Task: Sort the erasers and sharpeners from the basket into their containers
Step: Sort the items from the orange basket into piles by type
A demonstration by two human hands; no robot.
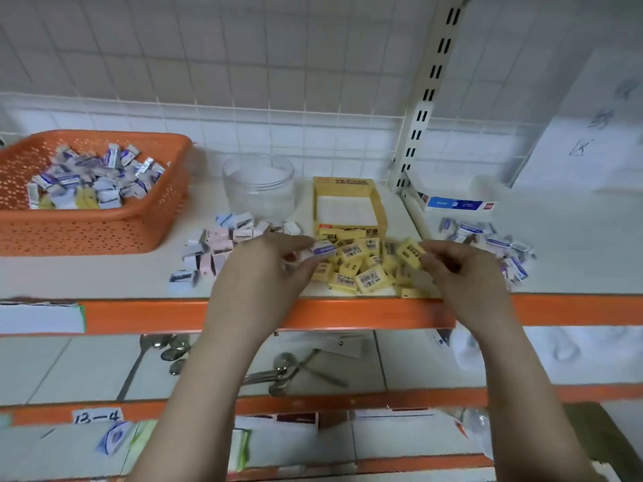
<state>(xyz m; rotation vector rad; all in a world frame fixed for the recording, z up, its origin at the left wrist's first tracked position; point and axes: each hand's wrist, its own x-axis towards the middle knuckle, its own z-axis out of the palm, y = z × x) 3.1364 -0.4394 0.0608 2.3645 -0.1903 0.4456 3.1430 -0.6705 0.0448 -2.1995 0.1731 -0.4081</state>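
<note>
Now L hand (275,259) pinches blue-white eraser (323,248); R hand (459,269) pinches yellow eraser (410,250)

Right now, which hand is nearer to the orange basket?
Left. The left hand is just right of the orange basket; the right hand is farther right, beyond the yellow pile.

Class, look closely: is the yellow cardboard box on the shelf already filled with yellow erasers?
No, the yellow cardboard box shows only its bare white inside, while the yellow erasers lie piled before it.
</note>
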